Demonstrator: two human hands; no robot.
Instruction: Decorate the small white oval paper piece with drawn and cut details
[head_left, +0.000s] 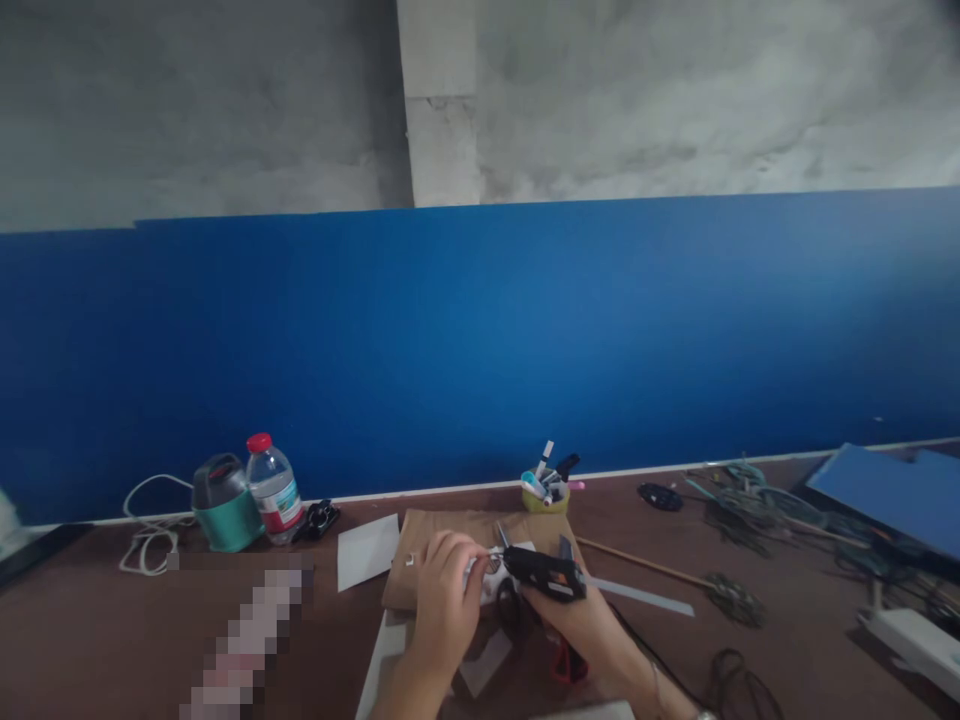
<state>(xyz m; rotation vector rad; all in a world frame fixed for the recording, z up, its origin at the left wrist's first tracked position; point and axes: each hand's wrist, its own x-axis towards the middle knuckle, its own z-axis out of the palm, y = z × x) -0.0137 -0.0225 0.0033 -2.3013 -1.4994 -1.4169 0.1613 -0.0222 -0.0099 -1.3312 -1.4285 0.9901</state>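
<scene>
A black glue gun (546, 573) is in my right hand (564, 612), its nozzle pointing left. From its rear a long pale glue stick (641, 596) sticks out to the right. My left hand (450, 580) is closed in a pinch just off the nozzle, holding something small that I cannot make out. Both hands are over a brown paper-like sheet or bag (435, 525). A small white piece (486, 590) with dark marks lies under the fingertips. Below the gun are a dark looped object (509, 612) and red-handled scissors (562, 662), partly hidden by my right arm.
Behind the sheet stands a yellow cup (551, 506) of pens. White paper (367, 552), a red-capped bottle (276, 495) and a green container (229, 522) are to the left. Right lie a wooden stick (645, 562), tangled cords (757, 505), a power strip (915, 645) and a blue folder (892, 495).
</scene>
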